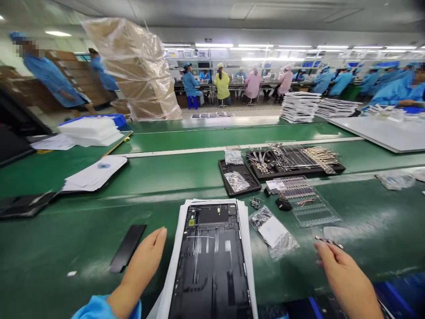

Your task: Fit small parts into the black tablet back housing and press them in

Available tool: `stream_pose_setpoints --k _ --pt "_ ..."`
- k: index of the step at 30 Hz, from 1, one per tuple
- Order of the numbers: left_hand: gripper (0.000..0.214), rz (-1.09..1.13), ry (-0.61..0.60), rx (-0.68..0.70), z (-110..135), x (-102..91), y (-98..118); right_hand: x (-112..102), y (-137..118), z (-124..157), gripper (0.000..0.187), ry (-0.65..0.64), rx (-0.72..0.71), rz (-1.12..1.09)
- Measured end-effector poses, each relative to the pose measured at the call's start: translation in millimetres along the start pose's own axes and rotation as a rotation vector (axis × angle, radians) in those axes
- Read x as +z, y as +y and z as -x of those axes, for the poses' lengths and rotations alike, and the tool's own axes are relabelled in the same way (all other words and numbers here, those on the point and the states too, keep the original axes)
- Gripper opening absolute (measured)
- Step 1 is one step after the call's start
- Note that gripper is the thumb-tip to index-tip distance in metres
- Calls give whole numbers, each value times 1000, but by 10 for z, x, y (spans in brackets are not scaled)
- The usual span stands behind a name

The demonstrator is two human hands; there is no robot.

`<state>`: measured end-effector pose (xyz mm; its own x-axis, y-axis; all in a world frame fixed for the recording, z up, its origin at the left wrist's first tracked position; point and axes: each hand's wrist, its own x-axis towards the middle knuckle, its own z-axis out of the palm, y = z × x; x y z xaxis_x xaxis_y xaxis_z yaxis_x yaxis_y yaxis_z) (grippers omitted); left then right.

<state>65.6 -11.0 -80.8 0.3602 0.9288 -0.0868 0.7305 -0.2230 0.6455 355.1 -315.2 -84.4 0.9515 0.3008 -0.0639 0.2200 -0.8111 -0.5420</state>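
A black tablet back housing (212,266), its inner side up, lies in front of me on a stack of white sheets (248,248). Just left of it is my left hand (148,252), fingers pressed together and nothing visible in them. A flat black strip-shaped piece (128,248) lies on the green table beside that hand. Off to the right, my right hand (341,274) pinches a small, thin strip-like electronic part (328,242); its exact kind is too small to tell. Between the housing and this hand lies a clear bag of small parts with a white label (275,232).
Black trays (239,177) of small parts and cables (320,157) stand beyond the housing. Near them lie a clear plastic component tray (315,208) and a small black block (283,204). White sheets (96,173) sit at left. Co-workers (222,84) are in the background.
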Motion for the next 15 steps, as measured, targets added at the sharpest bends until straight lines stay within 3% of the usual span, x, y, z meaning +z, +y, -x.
stream_pose_setpoints --k 2,3,6,8,11,15 --pt "56 149 -118 29 224 -72 289 91 -309 307 39 0 -153 -54" --pt "57 229 -246 31 356 -80 423 147 -465 457 35 20 -343 -69" --pt "58 411 -801 44 730 1 728 279 -862 805 18 115 -1058 -144" --pt "49 464 -1059 180 897 88 840 304 -1020 923 15 184 -1360 -149" --pt "39 426 -1161 312 997 168 899 276 -1096 976 16 272 -1491 -88" --pt "35 296 -1014 450 998 204 873 330 -1006 976 18 248 -1466 -58"
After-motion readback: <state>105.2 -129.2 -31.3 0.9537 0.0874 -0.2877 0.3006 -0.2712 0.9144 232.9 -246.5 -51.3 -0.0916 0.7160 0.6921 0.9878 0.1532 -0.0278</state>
